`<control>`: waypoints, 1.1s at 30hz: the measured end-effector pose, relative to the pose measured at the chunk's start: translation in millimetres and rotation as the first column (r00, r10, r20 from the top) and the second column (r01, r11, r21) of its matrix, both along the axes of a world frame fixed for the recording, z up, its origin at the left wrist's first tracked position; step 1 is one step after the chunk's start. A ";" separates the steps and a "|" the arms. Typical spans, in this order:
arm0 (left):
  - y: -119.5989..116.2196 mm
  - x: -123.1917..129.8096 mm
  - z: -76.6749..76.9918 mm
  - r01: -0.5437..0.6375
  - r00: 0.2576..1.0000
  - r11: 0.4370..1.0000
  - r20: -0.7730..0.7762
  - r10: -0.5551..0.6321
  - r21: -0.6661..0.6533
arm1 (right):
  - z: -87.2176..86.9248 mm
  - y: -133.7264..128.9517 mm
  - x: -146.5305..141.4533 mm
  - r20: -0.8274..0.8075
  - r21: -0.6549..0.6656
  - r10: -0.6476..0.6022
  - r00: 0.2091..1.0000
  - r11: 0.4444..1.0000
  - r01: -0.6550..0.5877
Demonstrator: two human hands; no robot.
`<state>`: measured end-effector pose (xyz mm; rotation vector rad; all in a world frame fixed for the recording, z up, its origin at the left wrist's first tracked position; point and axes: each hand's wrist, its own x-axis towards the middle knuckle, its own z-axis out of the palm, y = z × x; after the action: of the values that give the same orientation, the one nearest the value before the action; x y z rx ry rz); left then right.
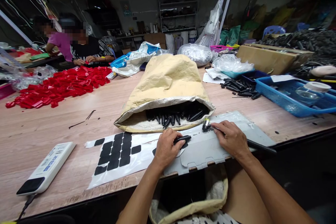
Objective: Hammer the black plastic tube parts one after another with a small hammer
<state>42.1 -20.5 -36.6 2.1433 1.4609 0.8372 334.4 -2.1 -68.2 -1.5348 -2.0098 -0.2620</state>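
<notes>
A glossy black plastic cylinder (186,138) is gripped by the left hand (167,147) over a flat grey board (202,152). A black-handled metal hammer (206,125) is clasped in the right hand (232,138). Beyond, black tubular pieces (172,119) are held in an open tan sack (170,78) laid on the wood-grain bench (97,124).

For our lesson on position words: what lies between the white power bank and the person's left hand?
In the head view: bare table beside the power bank, then a white sheet with black squares, up to the left hand.
</notes>
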 end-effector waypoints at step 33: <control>46.2 -13.8 19.3 -0.439 0.800 0.891 -0.402 0.446 0.115 | -0.4 1.0 -1.7 -0.015 0.012 -0.012 1.000 1.000 0.012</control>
<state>28.4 25.8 -17.3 2.1057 2.2470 0.5407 332.7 -1.0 -68.6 -1.5373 -1.9850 -0.2663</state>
